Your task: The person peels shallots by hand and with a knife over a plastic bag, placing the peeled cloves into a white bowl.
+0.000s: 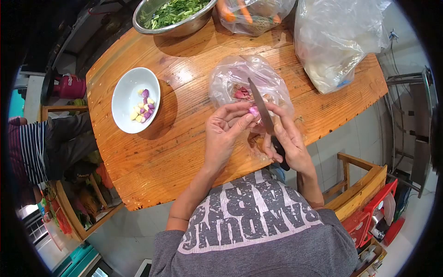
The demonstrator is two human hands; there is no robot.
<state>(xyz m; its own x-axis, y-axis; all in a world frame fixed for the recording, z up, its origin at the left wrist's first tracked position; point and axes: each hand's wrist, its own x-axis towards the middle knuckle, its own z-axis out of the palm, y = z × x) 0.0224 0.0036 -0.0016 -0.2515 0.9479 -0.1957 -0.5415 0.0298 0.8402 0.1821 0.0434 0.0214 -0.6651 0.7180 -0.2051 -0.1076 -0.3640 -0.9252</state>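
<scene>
My left hand (229,127) pinches a small purple shallot (254,111) between thumb and fingertips. A knife (261,105) with a black handle is gripped in my right hand (289,138), its blade pointing up and away beside the shallot. Just beyond both hands lies an opened clear plastic bag (226,76) with reddish shallots (241,93) inside. Bits of papery skin (261,150) are on the wood below my hands. To the left, a white bowl (122,102) contains several peeled garlic cloves and purple shallots (143,111).
The wooden table (138,171) has a metal bowl (184,28) of chopped greens at its far edge. Beside it are a plastic bag of carrots (249,16) and a large clear bag (339,44). A person in striped clothing (34,152) stands at left; a wooden chair (364,194) is at right.
</scene>
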